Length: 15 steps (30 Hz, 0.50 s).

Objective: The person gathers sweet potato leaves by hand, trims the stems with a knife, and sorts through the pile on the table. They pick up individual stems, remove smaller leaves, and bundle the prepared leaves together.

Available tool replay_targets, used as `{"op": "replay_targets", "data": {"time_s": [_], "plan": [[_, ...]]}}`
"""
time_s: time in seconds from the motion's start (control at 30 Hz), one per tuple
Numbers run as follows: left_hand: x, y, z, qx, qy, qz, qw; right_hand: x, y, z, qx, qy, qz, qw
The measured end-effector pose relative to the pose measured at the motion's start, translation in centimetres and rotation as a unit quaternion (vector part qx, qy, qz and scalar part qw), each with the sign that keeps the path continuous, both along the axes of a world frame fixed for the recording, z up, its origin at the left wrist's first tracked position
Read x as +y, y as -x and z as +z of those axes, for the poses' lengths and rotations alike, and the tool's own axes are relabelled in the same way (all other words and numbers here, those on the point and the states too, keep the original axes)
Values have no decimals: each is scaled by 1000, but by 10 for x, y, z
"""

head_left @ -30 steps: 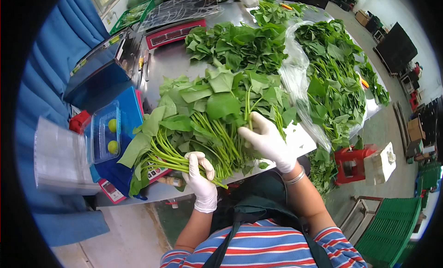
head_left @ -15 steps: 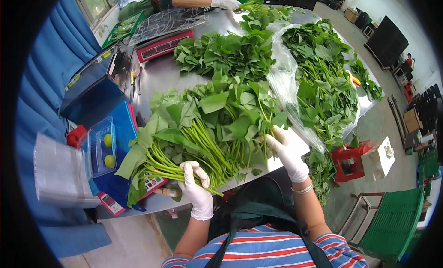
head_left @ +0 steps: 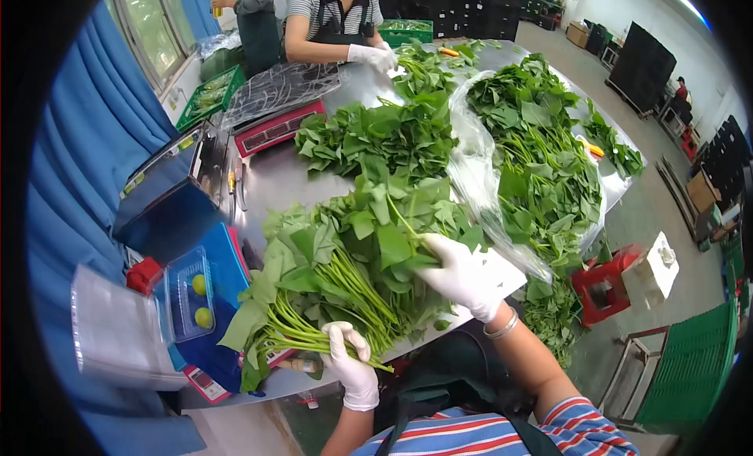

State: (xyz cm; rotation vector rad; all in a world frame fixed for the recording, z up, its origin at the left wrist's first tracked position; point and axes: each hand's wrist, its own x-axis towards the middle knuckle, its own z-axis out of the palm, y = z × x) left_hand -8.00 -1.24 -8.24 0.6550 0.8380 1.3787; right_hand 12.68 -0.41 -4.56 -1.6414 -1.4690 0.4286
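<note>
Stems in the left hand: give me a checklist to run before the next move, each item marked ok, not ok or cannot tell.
1. Left hand closed around the stems: ok.
2. Right hand firmly holding the sprig: cannot tell; it is at the stem, but leaves partly hide the fingertips.
3. Both hands gloved: ok.
4. Co-worker's hands out of the way: ok, they are at the far end.
5. Near end of the table free: not ok; a pile of greens covers much of it.
6. Red scale reading: cannot tell, too small.
</note>
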Motion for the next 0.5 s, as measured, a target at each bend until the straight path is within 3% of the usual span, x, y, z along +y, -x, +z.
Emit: {"op": "replay_targets", "data": {"time_s": [0.1,0.13,0.17,0.23,0.3,0.37,0.43,0.5], "plan": [[-3,-5,1,41,8,3,999,-19,-4,23,251,59,-44,965],[-5,-4,-3,29,0,-1,1000,-23,-7,18,230,68,-36,970],[-5,-5,0,32,4,-7,999,-25,-13,7,353,41,-61,933],[3,-14,8,59,-9,-6,998,-36,-15,15,439,17,-128,889],[5,-14,4,53,-25,-24,998,-47,-28,7,404,2,-148,903],[6,-15,3,62,-60,-43,995,-69,-52,-10,343,-92,-74,932],[5,-14,2,60,-53,-40,996,-92,-65,20,481,-83,-132,863],[3,-13,3,46,-34,-32,998,-124,-91,11,356,-168,-194,899]]}}
